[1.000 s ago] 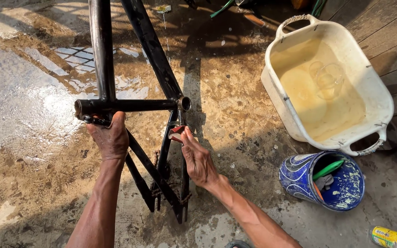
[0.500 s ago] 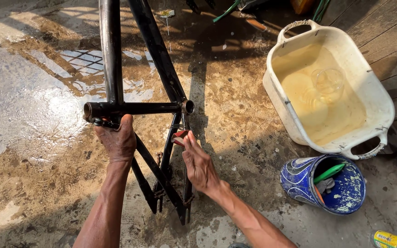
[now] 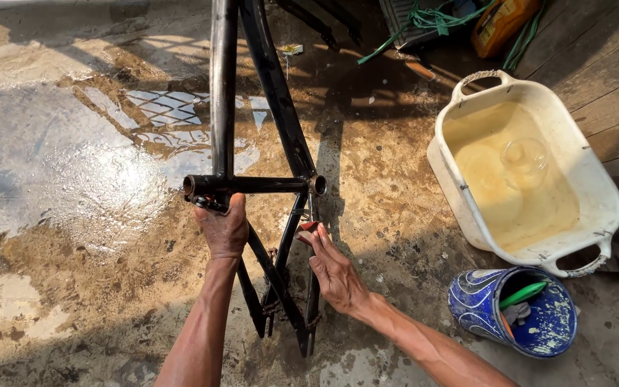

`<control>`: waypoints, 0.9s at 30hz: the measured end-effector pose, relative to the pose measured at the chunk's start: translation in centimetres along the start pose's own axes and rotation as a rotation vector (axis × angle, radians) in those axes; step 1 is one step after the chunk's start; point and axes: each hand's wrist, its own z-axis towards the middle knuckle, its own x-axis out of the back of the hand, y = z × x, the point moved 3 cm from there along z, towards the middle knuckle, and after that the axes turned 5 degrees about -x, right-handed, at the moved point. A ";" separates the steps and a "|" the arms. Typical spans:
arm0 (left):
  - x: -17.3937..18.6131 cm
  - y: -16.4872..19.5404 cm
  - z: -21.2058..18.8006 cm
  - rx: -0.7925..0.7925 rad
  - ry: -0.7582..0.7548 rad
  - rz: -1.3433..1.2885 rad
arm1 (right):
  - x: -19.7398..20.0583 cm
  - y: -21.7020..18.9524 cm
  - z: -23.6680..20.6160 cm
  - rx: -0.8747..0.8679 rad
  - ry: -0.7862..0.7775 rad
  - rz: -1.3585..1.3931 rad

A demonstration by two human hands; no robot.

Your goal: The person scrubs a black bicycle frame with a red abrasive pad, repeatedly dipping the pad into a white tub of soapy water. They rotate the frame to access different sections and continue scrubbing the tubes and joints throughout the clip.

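Black bicycle frame (image 3: 252, 129) stands on wet, muddy concrete ground (image 3: 73, 179), tubes running up out of the top edge, thin rear stays pointing down toward the camera between the two forearms. Left hand (image 3: 223, 229) wrapped shut around the frame just under the short horizontal tube, fingers curled over the metal, thumb side hidden. Right hand (image 3: 334, 269) lies flat and mostly extended against a rear stay, fingertips pressing a small reddish piece (image 3: 308, 227) to the tube; whether it is pinched or only pushed, cannot tell. To the right, well apart from the frame, a white rectangular tub (image 3: 467, 222) with cloudy yellowish water. Near it, lower right, a blue patterned bucket (image 3: 481, 315) holding a green-handled tool (image 3: 523, 294).
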 end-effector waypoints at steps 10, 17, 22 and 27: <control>-0.3 -0.1 -0.1 0.058 0.017 -0.084 | -0.9 -1.2 -1.0 -0.074 -0.007 0.065; -0.7 -0.1 0.3 -0.194 -0.008 0.282 | -2.6 -0.1 -2.7 -0.304 0.002 -0.032; -1.2 0.2 -0.6 -0.467 0.132 0.707 | -3.6 -0.2 -4.5 -0.129 0.120 -0.029; -1.5 -0.9 -0.1 -0.018 -0.070 0.235 | -1.6 1.9 2.1 0.042 0.168 -0.072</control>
